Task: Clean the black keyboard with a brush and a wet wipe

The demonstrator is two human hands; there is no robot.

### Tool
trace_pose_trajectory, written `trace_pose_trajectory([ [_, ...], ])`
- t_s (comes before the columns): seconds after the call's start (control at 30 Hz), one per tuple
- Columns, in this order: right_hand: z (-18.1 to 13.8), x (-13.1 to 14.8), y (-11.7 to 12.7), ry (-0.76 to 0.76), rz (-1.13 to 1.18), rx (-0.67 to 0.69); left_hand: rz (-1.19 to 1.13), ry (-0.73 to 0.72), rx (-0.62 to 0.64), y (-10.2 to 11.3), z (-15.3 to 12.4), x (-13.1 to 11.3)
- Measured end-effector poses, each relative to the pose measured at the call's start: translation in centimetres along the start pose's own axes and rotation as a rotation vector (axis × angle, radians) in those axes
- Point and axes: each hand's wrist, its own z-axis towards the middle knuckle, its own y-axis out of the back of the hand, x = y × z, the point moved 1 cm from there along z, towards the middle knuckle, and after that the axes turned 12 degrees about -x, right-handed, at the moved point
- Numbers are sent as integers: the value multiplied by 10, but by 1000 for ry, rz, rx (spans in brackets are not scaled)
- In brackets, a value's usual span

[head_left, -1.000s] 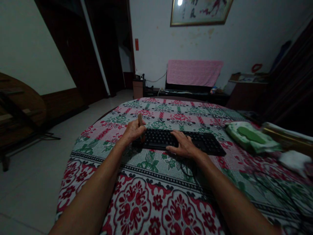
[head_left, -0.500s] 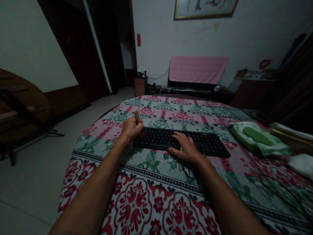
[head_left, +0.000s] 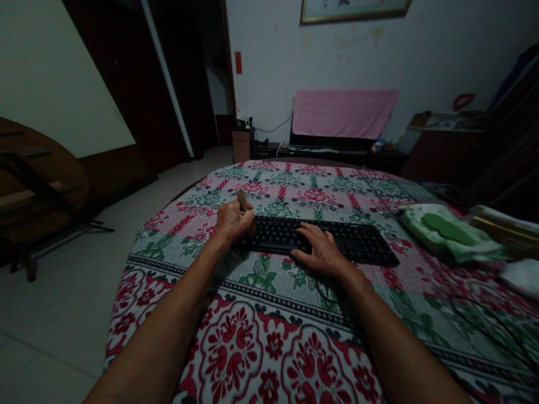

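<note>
A black keyboard (head_left: 278,231) lies on the flowered tablecloth in front of me. My left hand (head_left: 233,220) is closed around a wooden-handled brush (head_left: 241,197), its tan handle sticking up above the fist. The brush's brownish lower end is over the keyboard's left end, mostly hidden by my fingers; whether it touches the keys I cannot tell. Over the keyboard's right-middle part rests my right hand (head_left: 318,249), fingers spread on the keys and thumb near the front edge. A dark cable (head_left: 324,292) loops out below my right wrist.
The patterned tablecloth (head_left: 236,336) covers a round-edged table. To the right lie a green-and-white soft packet (head_left: 450,230), a white crumpled thing (head_left: 522,278) and thin black cables (head_left: 484,320). Beyond the table, a pink cloth (head_left: 343,114) drapes over a dark screen-like object.
My left hand and the brush have shifted slightly right along the keyboard's left end. My right hand stays in place on the keys. The view has tilted down a little.
</note>
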Motion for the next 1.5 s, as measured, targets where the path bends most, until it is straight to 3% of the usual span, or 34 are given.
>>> trace_pose_trajectory([
  [0.13, 0, -1, -1, 0, -4, 2, -57, 33, 98, -4, -3, -3],
  [0.3, 0, -2, -1, 10, -15, 0, -3, -42, 273, 0, -3, -7],
  [0.5, 0, -3, -3, 4, -14, 11, -52, 47, 153, 3, 0, -6],
  [0.7, 0, -4, -4, 3, -14, 1, -10, 27, 260, 6, 2, -7],
  [0.83, 0, -3, -3, 0, -14, 10, -18, 102, 173, 7, 5, -1],
  [0.93, 0, -2, -2, -1, -14, 14, -23, 79, 124, 4, 5, 2],
  [1.17, 0, -3, -2, 6, -18, 8, 42, 49, 257, 5, 6, 2],
  [1.37, 0, -2, -2, 2, -23, 11, 7, 76, 135, 6, 9, 8],
  [1.5, 1, -2, -2, 2, -32, 7, 53, 77, 184, 6, 6, 4],
])
